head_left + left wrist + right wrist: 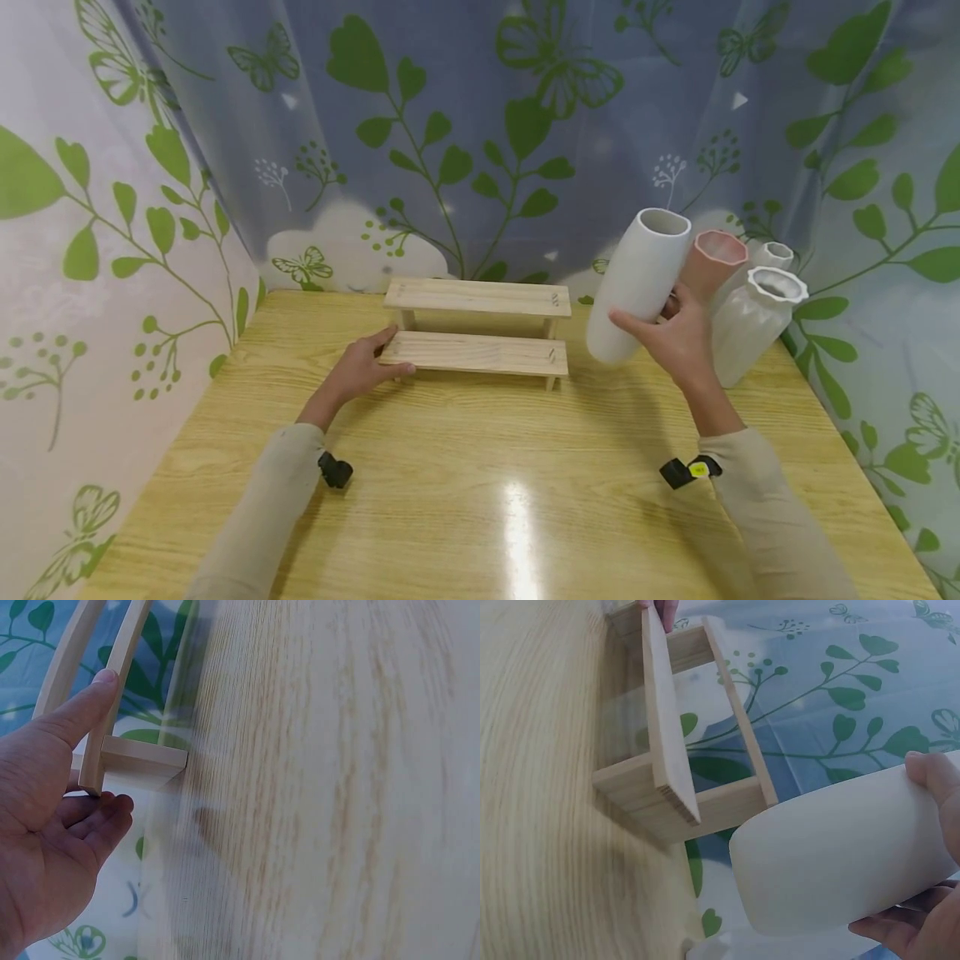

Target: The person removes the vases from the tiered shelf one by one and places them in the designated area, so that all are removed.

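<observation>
A tall smooth white vase (636,279) is gripped by my right hand (680,333), thumb on its near side and fingers behind. It tilts a little and hangs above the table, right of a two-tier wooden shelf (480,353). In the right wrist view the vase (840,844) lies across the lower right, its base toward the shelf (676,727). My left hand (365,365) holds the left end of the shelf's lower board. The left wrist view has the thumb of that hand (52,802) on the board's top and the fingers below its end.
Behind my right hand stand a pink vase (712,265), a white ribbed vase (753,325) and another white vase (777,252), partly hidden. The wooden table (450,467) meets a leaf-patterned curtain (450,125) at the back and sides.
</observation>
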`<state>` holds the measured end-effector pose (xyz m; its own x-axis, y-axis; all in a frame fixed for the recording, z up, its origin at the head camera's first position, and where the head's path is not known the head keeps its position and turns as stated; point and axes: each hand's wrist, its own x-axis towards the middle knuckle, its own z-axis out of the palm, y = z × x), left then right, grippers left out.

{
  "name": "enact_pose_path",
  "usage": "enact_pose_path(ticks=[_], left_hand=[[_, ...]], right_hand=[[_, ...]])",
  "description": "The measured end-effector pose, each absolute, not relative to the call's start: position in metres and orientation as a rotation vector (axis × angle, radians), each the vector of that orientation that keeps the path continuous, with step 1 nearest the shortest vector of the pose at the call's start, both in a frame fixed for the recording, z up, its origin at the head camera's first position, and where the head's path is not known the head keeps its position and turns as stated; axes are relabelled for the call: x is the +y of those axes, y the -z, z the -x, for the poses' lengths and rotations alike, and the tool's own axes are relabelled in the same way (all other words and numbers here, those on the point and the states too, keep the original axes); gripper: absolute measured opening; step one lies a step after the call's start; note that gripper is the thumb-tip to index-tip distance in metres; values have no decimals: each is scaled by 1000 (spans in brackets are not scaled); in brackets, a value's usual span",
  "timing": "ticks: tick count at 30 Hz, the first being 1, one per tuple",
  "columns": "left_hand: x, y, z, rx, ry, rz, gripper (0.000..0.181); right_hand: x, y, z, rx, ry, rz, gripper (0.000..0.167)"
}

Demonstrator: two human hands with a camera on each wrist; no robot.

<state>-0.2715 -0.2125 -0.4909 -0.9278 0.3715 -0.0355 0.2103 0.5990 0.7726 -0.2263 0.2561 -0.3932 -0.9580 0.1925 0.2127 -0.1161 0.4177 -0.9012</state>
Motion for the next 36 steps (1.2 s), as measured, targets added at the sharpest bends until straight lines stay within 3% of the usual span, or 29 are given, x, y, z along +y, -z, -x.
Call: enact_pose_path(ticks=[11,36], left_hand=[[-212,490,271,2621,-1248,-477,99],[-214,493,272,2608,-1264,-462,101]], right_hand=[[273,419,229,-2372,-1551,237,95],[294,455,236,-2280,-1502,394,90]])
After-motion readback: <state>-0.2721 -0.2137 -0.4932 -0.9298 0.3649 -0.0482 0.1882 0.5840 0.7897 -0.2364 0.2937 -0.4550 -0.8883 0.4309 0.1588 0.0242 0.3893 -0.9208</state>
